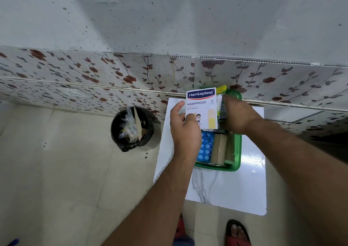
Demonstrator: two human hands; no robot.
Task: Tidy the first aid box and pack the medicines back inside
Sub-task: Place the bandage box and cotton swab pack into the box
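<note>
The left hand (pixel 185 131) pinched one Hansaplast pack (pixel 202 110) above the green first aid box (pixel 236 149); the right hand's (pixel 238 116) grip clutched several sachets (pixel 220 100) beside it.

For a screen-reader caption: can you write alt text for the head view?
A left hand holds a Hansaplast plaster pack above a green box of medicines while the right hand reaches inside. The box sits on a white table; a black bin stands nearby.
</note>
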